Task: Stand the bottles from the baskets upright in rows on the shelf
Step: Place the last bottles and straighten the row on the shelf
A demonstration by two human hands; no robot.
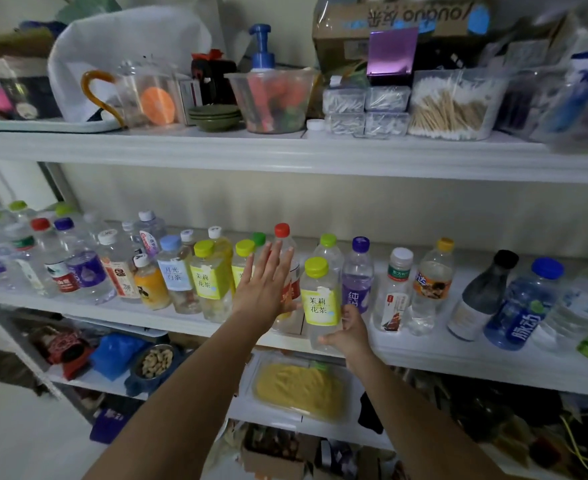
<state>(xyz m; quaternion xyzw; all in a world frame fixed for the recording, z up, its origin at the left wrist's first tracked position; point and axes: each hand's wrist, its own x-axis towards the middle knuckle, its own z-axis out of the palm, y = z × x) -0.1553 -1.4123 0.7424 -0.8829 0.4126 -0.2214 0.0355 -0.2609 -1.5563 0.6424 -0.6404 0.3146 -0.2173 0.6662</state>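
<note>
Clear plastic bottle with a lime-green cap and yellow label (pixel 320 303) is being set upright at the white shelf's (pixel 441 358) front edge, the right hand (pixel 349 337) gripping its base. The left hand (pixel 265 289), fingers straight, is touching a red-capped bottle (pixel 282 231). Next move probably calls for sliding the held bottle into the row.

Yellow-label bottle (pixel 321 303) upright at shelf (pixel 424 355) front edge; others upright in rows.

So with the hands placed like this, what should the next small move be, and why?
Probably slide the lime-capped tea bottle a little further back, level with its neighbours, then let go. The right hand grips its base right at the front edge of the shelf, while the open left hand is spread in front of the red-capped bottle beside it, seemingly steadying it.
</note>
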